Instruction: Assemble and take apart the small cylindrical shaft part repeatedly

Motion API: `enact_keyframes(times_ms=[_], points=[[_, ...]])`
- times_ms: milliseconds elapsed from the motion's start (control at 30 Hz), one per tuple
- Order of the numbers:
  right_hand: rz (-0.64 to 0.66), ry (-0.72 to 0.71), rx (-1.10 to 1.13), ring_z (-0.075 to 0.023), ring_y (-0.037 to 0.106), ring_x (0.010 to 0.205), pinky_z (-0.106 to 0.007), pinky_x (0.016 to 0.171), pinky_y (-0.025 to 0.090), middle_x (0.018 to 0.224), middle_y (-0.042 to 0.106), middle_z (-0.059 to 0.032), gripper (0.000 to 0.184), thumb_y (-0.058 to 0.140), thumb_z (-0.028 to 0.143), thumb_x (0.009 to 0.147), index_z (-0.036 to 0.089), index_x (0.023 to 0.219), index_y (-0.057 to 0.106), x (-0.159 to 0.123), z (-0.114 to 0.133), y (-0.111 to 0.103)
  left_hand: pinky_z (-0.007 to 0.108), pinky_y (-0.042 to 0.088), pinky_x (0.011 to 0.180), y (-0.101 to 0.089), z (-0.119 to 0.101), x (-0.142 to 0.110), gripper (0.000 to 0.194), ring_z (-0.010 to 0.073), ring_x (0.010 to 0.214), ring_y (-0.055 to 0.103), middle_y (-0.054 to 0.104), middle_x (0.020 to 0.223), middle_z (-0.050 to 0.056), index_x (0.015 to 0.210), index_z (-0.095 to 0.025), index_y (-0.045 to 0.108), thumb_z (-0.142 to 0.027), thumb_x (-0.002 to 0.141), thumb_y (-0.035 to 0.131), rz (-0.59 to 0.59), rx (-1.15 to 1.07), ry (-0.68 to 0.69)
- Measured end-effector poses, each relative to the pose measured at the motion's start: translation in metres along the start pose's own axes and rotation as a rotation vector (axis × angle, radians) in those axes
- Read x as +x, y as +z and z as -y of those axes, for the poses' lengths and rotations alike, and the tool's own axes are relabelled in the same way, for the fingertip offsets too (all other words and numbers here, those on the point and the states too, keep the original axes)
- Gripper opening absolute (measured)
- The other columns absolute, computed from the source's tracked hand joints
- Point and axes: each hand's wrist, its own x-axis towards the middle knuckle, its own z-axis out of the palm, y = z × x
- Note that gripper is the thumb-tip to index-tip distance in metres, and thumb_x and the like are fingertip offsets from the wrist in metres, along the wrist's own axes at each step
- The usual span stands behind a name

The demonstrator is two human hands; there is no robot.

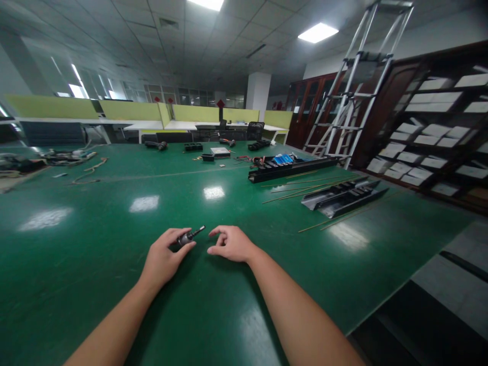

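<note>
Left grip (162, 259) clasps tool (186, 238); right grip (235, 244) half-parted, holding nothing, well inside table edge (404, 279).

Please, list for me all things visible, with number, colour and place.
Small tool: one, black and silver, front centre.
Table: one, green, across the picture.
Channels: at least three, black, table's right half.
Rods: several, yellowish, near the channels.
Packet: one, blue, near the far channel.
Flat box: one, whitish, table's far middle.
Cord: one, tan, table's far left.
Small items: uncounted, mostly dark, table's far side.
Ladder: one, silver, behind the table.
Bookcase: one, dark brown, far right.
Boxes or files: many, white, in the bookcase.
Partitions: several, yellow-green, background.
Ceiling lights: two, white, overhead.
Left hand: one, bare, holding the tool.
Right hand: one, bare, beside it, open.
</note>
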Motion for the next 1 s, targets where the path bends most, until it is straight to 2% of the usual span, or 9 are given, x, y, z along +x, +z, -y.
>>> enact_keyframes(times_ms=[67, 233, 400, 533, 700, 833, 1000], points=[[-0.023, -0.012, -0.012, -0.0119, 0.058, 0.061, -0.022, 0.058, 0.04, 0.074, 0.07, -0.0001, 0.051, 0.076, 0.033, 0.071, 0.018, 0.117, 0.061, 0.0, 0.002, 0.001, 0.037, 0.047, 0.092, 0.003, 0.0, 0.0, 0.037, 0.0227, 0.1, 0.06, 0.064, 0.108, 0.005, 0.114, -0.024, 0.064, -0.043, 0.082, 0.066, 0.012, 0.016, 0.057], [-0.088, -0.115, -0.036, -0.0123, 0.056, 0.066, -0.023, 0.062, 0.04, 0.08, 0.07, 0.0016, 0.055, 0.075, 0.026, 0.069, 0.022, 0.12, 0.056, -0.002, 0.006, 0.005, 0.034, 0.049, 0.088, 0.009, -0.002, -0.002, 0.039, 0.0205, 0.097, 0.061, 0.064, 0.109, 0.003, 0.116, -0.025, 0.06, -0.034, 0.08, 0.07, 0.031, 0.016, 0.055], [-0.121, -0.133, -0.046, -0.0124, 0.057, 0.068, -0.023, 0.063, 0.042, 0.086, 0.067, -0.0007, 0.043, 0.073, 0.025, 0.071, 0.021, 0.111, 0.062, -0.001, 0.005, 0.011, 0.032, 0.048, 0.086, 0.009, -0.005, -0.004, 0.026, 0.0195, 0.095, 0.06, 0.064, 0.102, 0.003, 0.105, -0.023, 0.062, -0.03, 0.081, 0.068, 0.06, 0.006, 0.129], [-0.13, -0.141, -0.068, -0.014, 0.06, 0.072, -0.024, 0.066, 0.045, 0.089, 0.068, -0.0027, 0.033, 0.071, 0.025, 0.072, 0.02, 0.105, 0.066, 0.0, 0.004, 0.012, 0.032, 0.048, 0.085, 0.008, -0.006, -0.004, 0.024, 0.0194, 0.094, 0.06, 0.064, 0.101, 0.003, 0.105, -0.023, 0.062, -0.03, 0.082, 0.067, 0.078, 0.002, 0.144], [-0.112, -0.16, -0.062, -0.0165, 0.063, 0.08, -0.026, 0.071, 0.047, 0.091, 0.069, -0.0034, 0.03, 0.07, 0.024, 0.073, 0.02, 0.102, 0.066, 0.001, 0.003, 0.012, 0.032, 0.048, 0.084, 0.007, -0.008, -0.004, 0.024, 0.0199, 0.094, 0.06, 0.064, 0.1, 0.004, 0.105, -0.023, 0.062, -0.031, 0.083, 0.066, 0.09, -0.006, 0.163], [-0.105, -0.148, -0.074, -0.016, 0.063, 0.077, -0.025, 0.07, 0.047, 0.091, 0.069, -0.0035, 0.03, 0.07, 0.024, 0.073, 0.02, 0.103, 0.067, 0.002, 0.004, 0.012, 0.031, 0.048, 0.083, 0.006, -0.009, -0.004, 0.023, 0.0195, 0.093, 0.061, 0.064, 0.099, 0.003, 0.103, -0.024, 0.062, -0.031, 0.082, 0.066, 0.097, -0.002, 0.169], [-0.089, -0.124, -0.088, -0.0118, 0.055, 0.062, -0.023, 0.059, 0.041, 0.084, 0.069, -0.001, 0.031, 0.071, 0.025, 0.072, 0.02, 0.102, 0.067, -0.001, 0.007, 0.01, 0.034, 0.049, 0.085, 0.008, -0.009, -0.004, 0.025, 0.0215, 0.096, 0.061, 0.065, 0.102, 0.004, 0.105, -0.023, 0.061, -0.032, 0.082, 0.065, 0.095, 0.029, 0.112]])
